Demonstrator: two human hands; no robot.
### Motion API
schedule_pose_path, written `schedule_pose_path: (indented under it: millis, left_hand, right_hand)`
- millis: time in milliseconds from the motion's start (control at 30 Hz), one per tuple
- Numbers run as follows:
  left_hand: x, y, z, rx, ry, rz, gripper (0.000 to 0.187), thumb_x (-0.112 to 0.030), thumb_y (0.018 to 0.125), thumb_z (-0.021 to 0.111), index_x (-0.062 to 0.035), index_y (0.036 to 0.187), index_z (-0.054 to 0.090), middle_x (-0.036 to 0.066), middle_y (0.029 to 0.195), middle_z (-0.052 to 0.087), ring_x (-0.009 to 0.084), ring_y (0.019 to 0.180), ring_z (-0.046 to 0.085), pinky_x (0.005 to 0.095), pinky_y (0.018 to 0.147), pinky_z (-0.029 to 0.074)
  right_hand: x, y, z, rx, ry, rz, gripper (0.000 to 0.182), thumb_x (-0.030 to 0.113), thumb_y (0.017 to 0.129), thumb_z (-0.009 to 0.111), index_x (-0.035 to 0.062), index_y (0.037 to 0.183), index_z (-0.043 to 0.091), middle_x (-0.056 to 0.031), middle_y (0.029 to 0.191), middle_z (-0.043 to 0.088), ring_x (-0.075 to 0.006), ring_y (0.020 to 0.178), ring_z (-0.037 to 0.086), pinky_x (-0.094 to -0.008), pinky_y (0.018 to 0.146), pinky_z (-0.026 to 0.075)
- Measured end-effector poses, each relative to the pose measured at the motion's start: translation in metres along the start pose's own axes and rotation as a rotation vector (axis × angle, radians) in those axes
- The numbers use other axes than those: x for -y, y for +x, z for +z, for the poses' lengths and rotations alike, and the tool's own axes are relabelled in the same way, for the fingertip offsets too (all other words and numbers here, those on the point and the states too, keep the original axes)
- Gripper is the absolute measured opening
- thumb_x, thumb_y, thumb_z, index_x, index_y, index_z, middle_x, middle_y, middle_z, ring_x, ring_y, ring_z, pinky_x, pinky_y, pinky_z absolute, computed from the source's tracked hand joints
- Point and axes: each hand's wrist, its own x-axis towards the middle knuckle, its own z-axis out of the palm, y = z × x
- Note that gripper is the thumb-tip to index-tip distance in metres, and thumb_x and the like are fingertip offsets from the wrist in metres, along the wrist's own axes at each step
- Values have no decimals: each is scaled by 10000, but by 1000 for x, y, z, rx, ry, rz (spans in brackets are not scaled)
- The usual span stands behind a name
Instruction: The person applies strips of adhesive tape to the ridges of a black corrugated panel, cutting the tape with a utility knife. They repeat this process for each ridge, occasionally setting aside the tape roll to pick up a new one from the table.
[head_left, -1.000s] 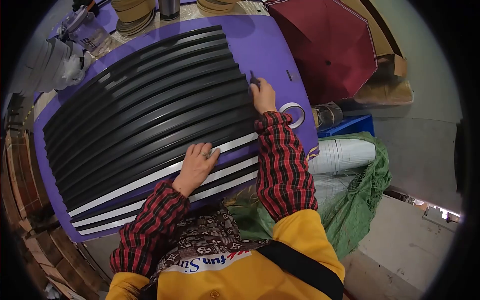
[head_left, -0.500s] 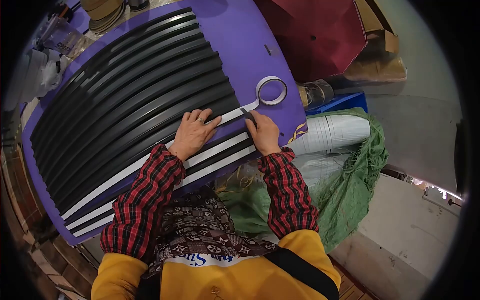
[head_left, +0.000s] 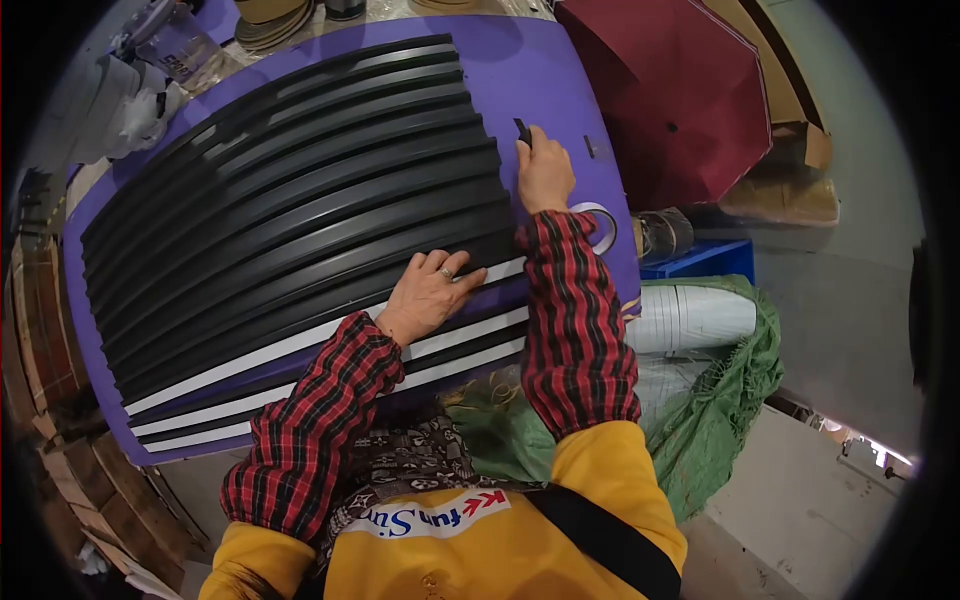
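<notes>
The left hand (head_left: 432,288) is lying flat, fingers spread, on the white tape strip (head_left: 300,346) that is running along one of the black ribbed strips (head_left: 300,190), and it is gripping nothing. The right hand (head_left: 544,172) is reaching past the far end of those strips, fingers pinched together on a small dark tool (head_left: 522,131) over the purple table (head_left: 540,80). The tape roll (head_left: 603,226) is lying on the table just beside the right sleeve, partly hidden by it. Two more white strips are lying on the strips nearest the person. Beyond the table's right edge, a dark red umbrella (head_left: 680,100) is standing open, with cardboard (head_left: 790,170) behind it. Below that, a blue crate (head_left: 705,260), a white roll (head_left: 695,318) and green netting (head_left: 730,420) are sitting on the grey floor. At the table's far left corner, a plastic bottle (head_left: 180,50) is showing, and wooden pallets (head_left: 70,480) are sitting off its left edge.
</notes>
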Motion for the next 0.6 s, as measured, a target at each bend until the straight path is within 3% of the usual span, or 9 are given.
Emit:
schedule_pose_path:
  millis: [167, 233, 267, 333, 367, 433, 467, 533, 600]
  left_hand:
    - [-1, 1, -1, -6, -17, -6, 296, -244, 771, 568, -216, 1064, 540, 12, 1010, 442, 176, 864, 426, 287, 754, 344]
    - [-1, 1, -2, -1, -17, -7, 300, -246, 778, 560, -219, 1076, 537, 13, 1021, 439, 178, 871, 423, 288, 757, 343]
    - [-1, 2, -2, 14, -2, -4, 303, -249, 786, 551, -221, 1088, 534, 14, 1032, 436, 179, 878, 420, 288, 761, 342]
    - [-1, 2, -2, 33, 5, 0, 311, -252, 792, 542, -226, 1101, 528, 14, 1044, 433, 181, 887, 416, 287, 765, 340]
    - [-1, 1, -2, 60, 19, 5, 318, -255, 797, 534, -230, 1114, 523, 14, 1055, 430, 182, 896, 412, 286, 769, 338]
    - [-2, 0, -1, 95, 41, 8, 325, -260, 801, 528, -235, 1125, 516, 9, 1059, 427, 184, 908, 407, 286, 772, 335]
    - [-2, 0, 0, 87, 51, 11, 329, -259, 801, 528, -237, 1129, 514, 8, 1057, 426, 184, 907, 406, 289, 772, 334]
    - [-2, 0, -1, 60, 61, 13, 307, -253, 793, 531, -224, 1099, 528, 5, 1034, 434, 187, 903, 416, 295, 757, 340]
    - [-2, 6, 0, 38, 27, 4, 295, -250, 779, 543, -213, 1072, 538, 11, 1020, 446, 191, 899, 428, 302, 746, 348]
  right_hand:
    - [-14, -28, -8, -224, 174, -207, 336, 255, 799, 576, 13, 1026, 521, -151, 914, 558, -316, 884, 524, -402, 714, 438]
    - [-17, -71, -69, 268, 401, 344, 386, 278, 771, 609, -25, 996, 529, -189, 918, 549, -324, 912, 514, -383, 755, 424]
    - [-22, -81, -75, 265, 392, 339, 386, 278, 771, 609, -25, 996, 529, -189, 918, 549, -324, 912, 514, -383, 755, 424]
    - [-39, -106, -67, 200, 183, 349, 415, 316, 735, 641, -46, 912, 542, -223, 883, 545, -343, 868, 524, -390, 752, 419]
    - [-52, -102, -43, -169, -19, -8, 423, 326, 699, 673, -56, 831, 549, -194, 755, 564, -350, 714, 540, -411, 668, 432]
    - [-62, -83, -18, 156, 102, 142, 418, 314, 693, 669, -51, 850, 539, -193, 771, 569, -377, 722, 528, -427, 679, 415]
    - [-65, -75, -9, 266, 75, 279, 302, 230, 718, 656, -18, 845, 538, -131, 744, 562, -297, 711, 533, -385, 664, 409]
    - [-66, -67, -23, -82, 1146, 713, 138, 125, 757, 613, 28, 819, 537, -57, 712, 527, -181, 673, 516, -323, 630, 410]
    - [-27, -65, -107, -395, 1359, 505, 83, 23, 772, 563, 38, 845, 526, -7, 767, 497, -78, 685, 457, -217, 638, 373]
